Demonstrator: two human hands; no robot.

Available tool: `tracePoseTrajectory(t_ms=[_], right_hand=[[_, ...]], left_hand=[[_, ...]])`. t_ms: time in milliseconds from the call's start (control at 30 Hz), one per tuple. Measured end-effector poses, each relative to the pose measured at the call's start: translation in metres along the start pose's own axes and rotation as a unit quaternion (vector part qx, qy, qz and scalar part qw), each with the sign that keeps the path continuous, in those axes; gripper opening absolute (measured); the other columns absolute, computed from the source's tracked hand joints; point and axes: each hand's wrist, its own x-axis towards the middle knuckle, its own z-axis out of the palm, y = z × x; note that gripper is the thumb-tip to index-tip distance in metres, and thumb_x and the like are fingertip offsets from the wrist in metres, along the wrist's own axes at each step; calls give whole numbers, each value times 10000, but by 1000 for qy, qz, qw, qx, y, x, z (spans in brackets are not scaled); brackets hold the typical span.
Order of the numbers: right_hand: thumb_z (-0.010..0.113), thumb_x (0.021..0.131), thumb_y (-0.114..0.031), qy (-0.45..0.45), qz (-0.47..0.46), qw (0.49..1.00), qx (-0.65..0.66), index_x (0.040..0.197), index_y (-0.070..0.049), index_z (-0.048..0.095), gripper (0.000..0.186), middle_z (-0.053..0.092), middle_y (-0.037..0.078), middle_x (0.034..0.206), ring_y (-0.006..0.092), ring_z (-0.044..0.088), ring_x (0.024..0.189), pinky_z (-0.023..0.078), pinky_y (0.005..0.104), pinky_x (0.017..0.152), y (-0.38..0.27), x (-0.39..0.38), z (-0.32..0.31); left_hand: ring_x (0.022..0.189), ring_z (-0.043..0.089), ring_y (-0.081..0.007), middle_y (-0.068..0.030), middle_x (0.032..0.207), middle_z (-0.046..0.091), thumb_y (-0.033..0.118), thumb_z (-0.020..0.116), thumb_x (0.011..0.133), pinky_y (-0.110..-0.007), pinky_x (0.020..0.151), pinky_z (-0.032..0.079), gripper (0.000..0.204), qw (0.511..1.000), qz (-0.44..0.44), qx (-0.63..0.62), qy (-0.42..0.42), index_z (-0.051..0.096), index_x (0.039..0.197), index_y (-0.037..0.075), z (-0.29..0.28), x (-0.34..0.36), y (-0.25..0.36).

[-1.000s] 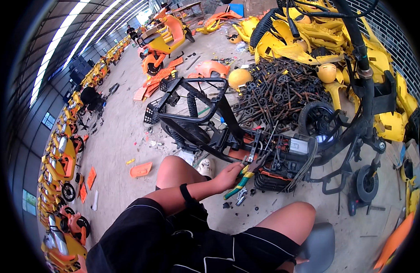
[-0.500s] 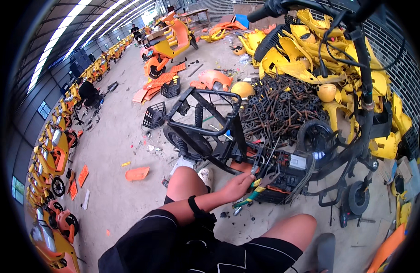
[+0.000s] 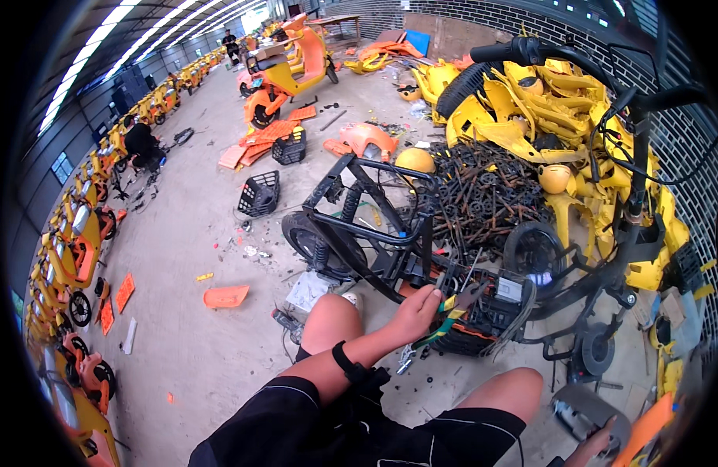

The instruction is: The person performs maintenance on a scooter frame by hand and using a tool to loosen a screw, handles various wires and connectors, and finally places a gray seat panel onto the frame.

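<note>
My left hand (image 3: 416, 317) is closed at the grips of pliers (image 3: 457, 305) with green and yellow handles and dark jaws. The jaws lie over the black battery tray area (image 3: 483, 323) of a stripped scooter frame (image 3: 367, 226); cables run along it. One handle passes below my fingers. At the lower right edge my right hand (image 3: 600, 444) has its fingers at a dark grey curved piece (image 3: 596, 409), which stands tilted. Part of that hand is hidden by the piece and the picture's rim. A grey-white box (image 3: 509, 290) sits on the tray.
Beyond the frame lie a heap of rusty metal parts (image 3: 491, 187) and piled yellow body panels (image 3: 561, 101). Black crates (image 3: 259, 194), an orange panel (image 3: 226, 296) and a power tool (image 3: 287, 323) are on the floor. Scooters line the left; a person (image 3: 143, 146) crouches there.
My right hand has come into view at the lower right, and the grey piece there has shifted right and tilted. My left hand stays by the pliers; the view has turned slightly.
</note>
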Motion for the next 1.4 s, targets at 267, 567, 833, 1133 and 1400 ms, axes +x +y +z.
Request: tracePoseTrajectory(t_ms=[267, 567, 833, 1133, 1400], right_hand=[[718, 952, -478, -18, -233, 905, 357, 1071, -22, 670, 474, 666, 52, 783, 80, 522, 565, 369, 222, 519, -272, -286, 18], [728, 937, -447, -284, -194, 879, 330, 927, -142, 642, 317, 565, -64, 680, 51, 492, 530, 294, 212, 450, -366, -418, 125], [791, 889, -380, -401, -251, 851, 229, 857, -17, 678, 381, 603, 62, 669, 132, 540, 469, 359, 254, 411, -392, -562, 269], [769, 913, -343, -434, -300, 776, 346, 843, -35, 666, 332, 592, 39, 653, 96, 494, 504, 347, 230, 465, -438, -627, 332], [713, 965, -406, -495, -328, 762, 257, 778, -19, 643, 435, 635, 66, 658, 99, 516, 493, 372, 247, 451, -383, -661, 408]], left_hand=[[677, 607, -381, -199, 745, 592, 284, 463, 1080, -455, 658, 480, 306, 995, 44, 57, 64, 532, 936, 22, -15, -6, -6], [680, 636, -486, -248, 720, 654, 289, 487, 1039, -613, 638, 494, 253, 953, 134, 248, -116, 508, 990, 41, -8, -43, 7], [797, 681, -445, -225, 840, 703, 349, 458, 1030, -582, 713, 522, 329, 928, 42, 323, -182, 567, 1011, 38, -43, -29, -16], [815, 680, -453, -227, 868, 704, 326, 457, 1020, -567, 725, 533, 321, 937, 42, 311, -151, 592, 1017, 34, -65, -11, -33], [860, 692, -433, -217, 923, 721, 344, 454, 1028, -564, 766, 538, 344, 920, 17, 334, -204, 609, 1021, 37, -58, -13, -28]])
